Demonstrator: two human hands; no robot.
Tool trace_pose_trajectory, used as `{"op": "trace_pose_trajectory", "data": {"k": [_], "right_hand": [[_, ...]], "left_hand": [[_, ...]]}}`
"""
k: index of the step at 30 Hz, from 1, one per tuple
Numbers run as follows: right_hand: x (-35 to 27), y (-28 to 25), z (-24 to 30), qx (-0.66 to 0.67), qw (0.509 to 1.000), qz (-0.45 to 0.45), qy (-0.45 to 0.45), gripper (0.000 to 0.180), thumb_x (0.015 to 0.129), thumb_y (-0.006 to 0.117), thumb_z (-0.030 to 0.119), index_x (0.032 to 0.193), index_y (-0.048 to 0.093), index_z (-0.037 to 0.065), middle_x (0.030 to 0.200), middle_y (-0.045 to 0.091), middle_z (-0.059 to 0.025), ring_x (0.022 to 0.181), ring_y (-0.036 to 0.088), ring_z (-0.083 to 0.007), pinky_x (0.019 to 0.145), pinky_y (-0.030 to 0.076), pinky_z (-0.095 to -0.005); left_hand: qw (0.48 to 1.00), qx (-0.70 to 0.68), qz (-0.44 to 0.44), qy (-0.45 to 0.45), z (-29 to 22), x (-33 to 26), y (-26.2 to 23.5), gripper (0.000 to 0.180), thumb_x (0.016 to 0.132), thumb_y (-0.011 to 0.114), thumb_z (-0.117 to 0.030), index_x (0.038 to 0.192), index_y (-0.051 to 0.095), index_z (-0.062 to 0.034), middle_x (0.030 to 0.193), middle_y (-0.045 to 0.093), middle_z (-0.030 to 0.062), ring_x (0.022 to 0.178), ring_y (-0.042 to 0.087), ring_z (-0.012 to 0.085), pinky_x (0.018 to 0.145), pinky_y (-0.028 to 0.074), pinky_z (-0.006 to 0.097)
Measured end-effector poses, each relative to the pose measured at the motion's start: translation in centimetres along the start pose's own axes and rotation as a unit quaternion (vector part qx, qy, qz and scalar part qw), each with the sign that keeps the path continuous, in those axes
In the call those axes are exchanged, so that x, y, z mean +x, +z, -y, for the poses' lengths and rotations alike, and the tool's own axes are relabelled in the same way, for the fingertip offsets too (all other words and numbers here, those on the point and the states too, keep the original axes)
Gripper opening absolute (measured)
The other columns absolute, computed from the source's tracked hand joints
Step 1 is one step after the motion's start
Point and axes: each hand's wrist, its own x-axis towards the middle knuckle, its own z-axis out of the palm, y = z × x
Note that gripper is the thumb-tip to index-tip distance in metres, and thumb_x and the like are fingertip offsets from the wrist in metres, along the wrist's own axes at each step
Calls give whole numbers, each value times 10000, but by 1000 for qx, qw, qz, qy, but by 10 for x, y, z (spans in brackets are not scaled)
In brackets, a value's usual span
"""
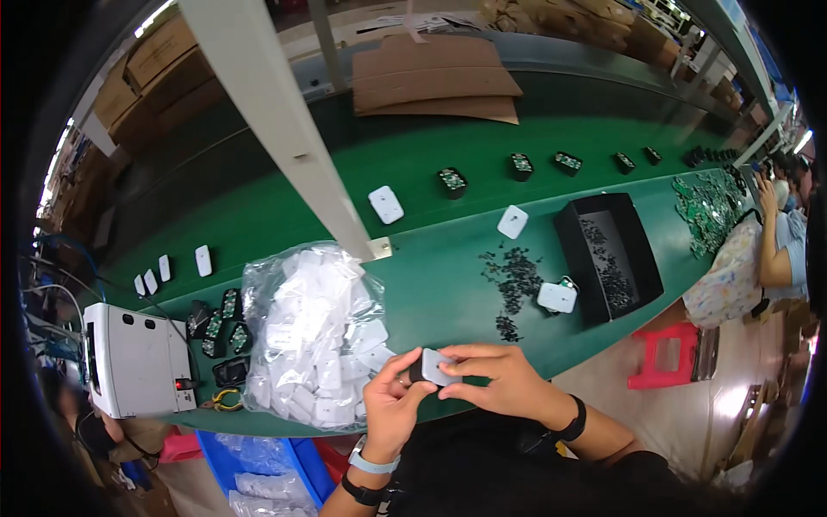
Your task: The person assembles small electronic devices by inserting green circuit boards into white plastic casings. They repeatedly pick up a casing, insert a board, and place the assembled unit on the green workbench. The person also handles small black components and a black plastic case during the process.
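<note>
**White cover going onto a black module**

Just right of the clear bag of covers [314,332], left hand [392,405] and right hand [504,379] both pinch the module [433,368]. Next, likely an even squeeze to seat it.

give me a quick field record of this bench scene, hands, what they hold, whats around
left hand: left hand grips the dark end of a small white and black plastic block
right hand: right hand pinches the same block from the other side
beside hands: clear plastic bag of white plastic covers, on the green bench top
right of centre: open black rectangular tray; scattered small black parts
far left: white boxy machine
far belt: row of dark units with green boards
other person: seated at right edge
</note>
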Motion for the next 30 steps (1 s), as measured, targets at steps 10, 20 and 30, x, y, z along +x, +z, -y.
{"op": "trace_pose_trajectory", "data": {"k": [10,20,30], "right_hand": [[78,-17,-54,-147,976,-158,-21,302,718,924,167,940,782,21,1048,773,-148,881,772,-252,776,612,-345],[232,15,-130,-334,917,-214,31,279,775,835,195,916,755,-32,961,732,-222,871,715,-399,809,579,-445],[230,12,-134,-354,918,-177,36,348,895,759,316,982,766,-21,985,735,-228,873,722,-380,791,585,-451]], "left_hand": [[995,61,-11,77,5,29,1,454,938,633,110,1363,512,9,1502,442,157,1249,600,253,1047,533,354],[877,415,-49,236,-19,5,-25,190,858,721,-19,1041,671,-2,973,678,154,893,674,328,778,538,383],[808,529,-19,259,-20,21,-46,188,848,685,19,1032,645,17,1012,641,184,938,613,386,843,513,446]]}}
